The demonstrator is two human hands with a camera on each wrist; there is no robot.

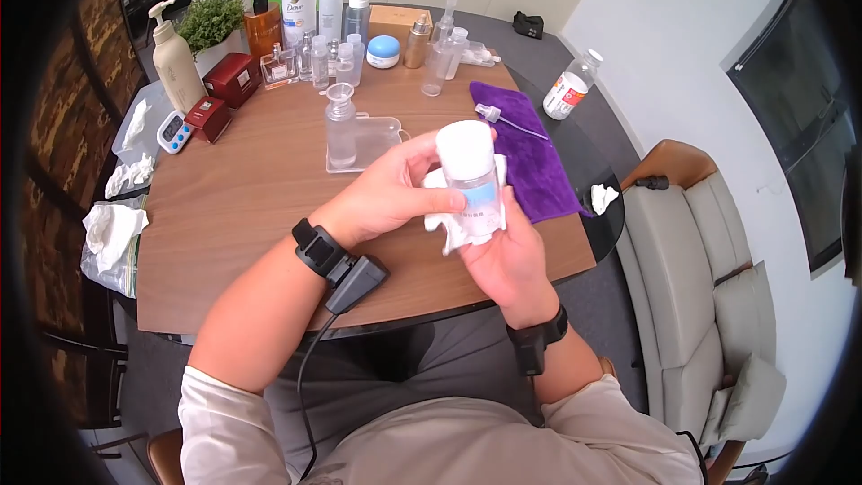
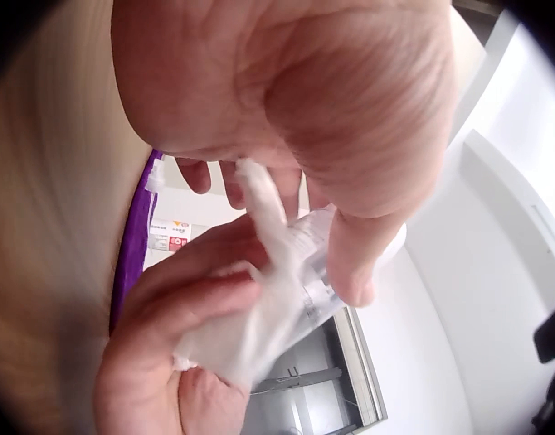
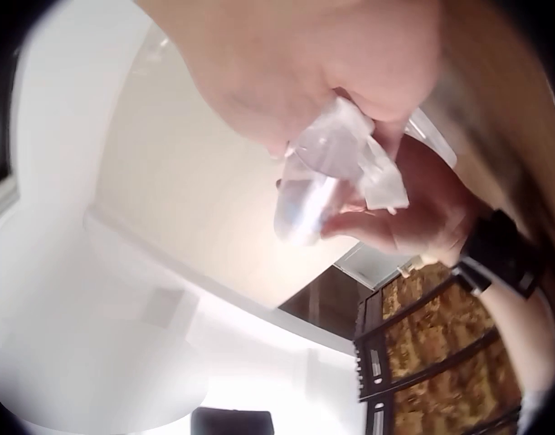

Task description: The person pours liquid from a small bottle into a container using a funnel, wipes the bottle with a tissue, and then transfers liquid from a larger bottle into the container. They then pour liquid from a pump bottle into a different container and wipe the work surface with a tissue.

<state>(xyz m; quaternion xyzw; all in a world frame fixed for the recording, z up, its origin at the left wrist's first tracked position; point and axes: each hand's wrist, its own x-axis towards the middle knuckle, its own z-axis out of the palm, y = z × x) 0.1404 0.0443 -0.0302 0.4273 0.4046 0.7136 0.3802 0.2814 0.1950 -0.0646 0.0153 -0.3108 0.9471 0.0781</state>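
A clear bottle [image 1: 482, 207] with a wide white cap [image 1: 465, 151] and a blue label is held tilted above the table's front half. White tissue [image 1: 456, 232] wraps part of its body. My left hand [image 1: 388, 187] grips it from the left, thumb across the front, fingers partly hidden behind. From below and the right, my right hand [image 1: 510, 256] holds bottle and tissue. The left wrist view shows the left thumb on the bottle [image 2: 318, 283] and the right fingers against the tissue [image 2: 246, 326]. Tissue [image 3: 355, 154] lies between both hands in the right wrist view.
Behind the hands, a small bottle [image 1: 341, 136] stands on a clear tray [image 1: 377, 142]. A purple cloth [image 1: 537, 171] with a pump nozzle [image 1: 489, 113] lies right. Several bottles and red boxes [image 1: 232, 79] line the back. Crumpled tissue [image 1: 113, 232] lies left; a labelled bottle [image 1: 567, 94] stands right.
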